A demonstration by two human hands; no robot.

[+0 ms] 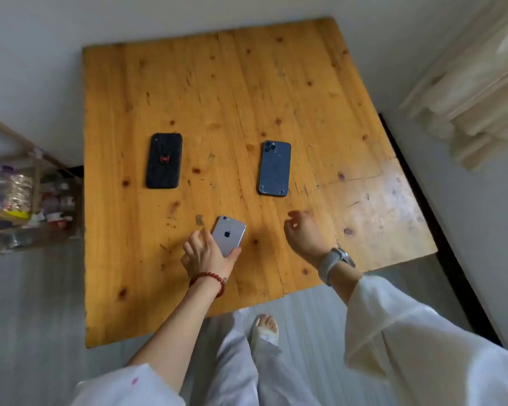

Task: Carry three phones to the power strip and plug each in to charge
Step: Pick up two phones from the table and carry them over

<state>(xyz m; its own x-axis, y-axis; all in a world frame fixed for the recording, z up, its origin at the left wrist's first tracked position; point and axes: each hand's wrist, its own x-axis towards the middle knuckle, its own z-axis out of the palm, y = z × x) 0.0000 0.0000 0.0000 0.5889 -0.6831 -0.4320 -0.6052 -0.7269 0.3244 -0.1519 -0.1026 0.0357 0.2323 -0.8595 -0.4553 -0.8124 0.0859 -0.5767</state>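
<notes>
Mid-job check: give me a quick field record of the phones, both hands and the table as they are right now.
silver phone: back up, near the table's front edge, gripped by the left hand
black phone: lies back up on the table, left side, untouched
blue phone: lies back up, right of the black phone, untouched
right hand: over the table, fingers loosely curled, holding nothing, nearest the blue phone
table: wooden, scuffed at its right front
power strip: not in view
phones plugged in: none

The left hand (206, 253) covers the silver phone's (228, 234) near end. The cluttered shelf (27, 194) at left is blurred and edge-cropped.
</notes>
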